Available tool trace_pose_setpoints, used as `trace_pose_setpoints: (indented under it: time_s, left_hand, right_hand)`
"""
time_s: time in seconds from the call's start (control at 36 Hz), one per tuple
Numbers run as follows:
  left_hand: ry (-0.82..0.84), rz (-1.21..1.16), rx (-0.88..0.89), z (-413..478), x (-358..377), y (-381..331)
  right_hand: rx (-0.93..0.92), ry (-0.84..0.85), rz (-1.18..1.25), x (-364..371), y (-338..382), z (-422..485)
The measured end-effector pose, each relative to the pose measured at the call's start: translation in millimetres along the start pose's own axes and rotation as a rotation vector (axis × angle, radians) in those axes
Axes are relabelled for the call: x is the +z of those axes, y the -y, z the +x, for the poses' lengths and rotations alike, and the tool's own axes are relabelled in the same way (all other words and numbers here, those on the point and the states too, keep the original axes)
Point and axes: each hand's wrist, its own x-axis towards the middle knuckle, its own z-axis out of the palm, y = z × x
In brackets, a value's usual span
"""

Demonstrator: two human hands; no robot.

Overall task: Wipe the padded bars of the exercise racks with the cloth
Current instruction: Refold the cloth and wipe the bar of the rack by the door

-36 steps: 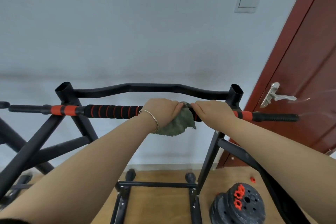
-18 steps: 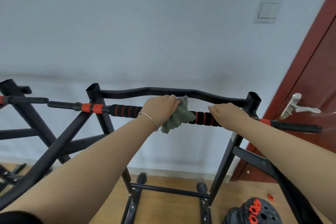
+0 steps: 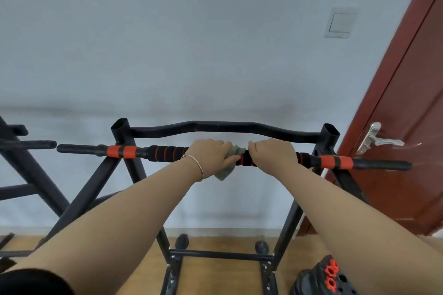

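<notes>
left hand (image 3: 211,155) clutches the one green cloth (image 3: 225,172) around the padded bar (image 3: 165,153) of the nearer rack (image 3: 242,127), at mid-span. right hand (image 3: 273,151) clenches the bare padding just beside it. half a second ago a stretch of padding showed between the two hands; the right one has since slid in, almost to the cloth. by that sign, wiping of the bar's middle goes on, its ends likely yet to do. counted: two hands, one cloth, two racks, the second (image 3: 24,145) cut off at left, one stack of weights (image 3: 318,280) on the floor.
</notes>
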Motion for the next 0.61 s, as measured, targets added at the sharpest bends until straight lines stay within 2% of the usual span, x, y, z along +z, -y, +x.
trace_pose_setpoints:
  time_s: [0.06, 0.17, 0.28, 0.33, 0.39, 0.47, 0.53, 0.61]
  left_hand:
    - [0.028, 0.048, 0.013, 4.3, -3.3, 0.4]
    - [0.151, 0.193, 0.157, 11.4, -10.2, 2.8]
    - [0.264, 0.035, 0.071, 20.2, -20.7, 1.7]
    - [0.316, -0.059, 0.038, 25.8, -24.5, 2.0]
    - [0.333, -0.063, 0.05, 27.3, -25.6, 1.8]
    - [0.298, 0.05, 0.066, 23.3, -22.9, -0.5]
    - [0.243, 0.094, 0.061, 15.6, -20.7, -5.6]
    - [0.127, 0.115, 0.049, 1.1, -18.6, -16.3]
  right_hand:
    - [0.037, -0.087, 0.009, 5.9, 2.3, -3.5]
    - [0.081, -0.219, 0.013, 16.8, 5.9, -5.8]
    - [0.125, -0.357, 0.04, 24.5, 12.1, -11.2]
    - [0.147, -0.367, 0.039, 29.4, 13.8, -14.3]
    - [0.159, -0.31, 0.074, 28.8, 13.7, -14.2]
    - [0.081, -0.093, -0.001, 18.9, 6.9, -7.5]
    - [0.184, 0.036, 0.201, 4.6, -8.7, 4.9]
    - [0.33, 0.36, 0.543, -8.3, -30.6, 10.8]
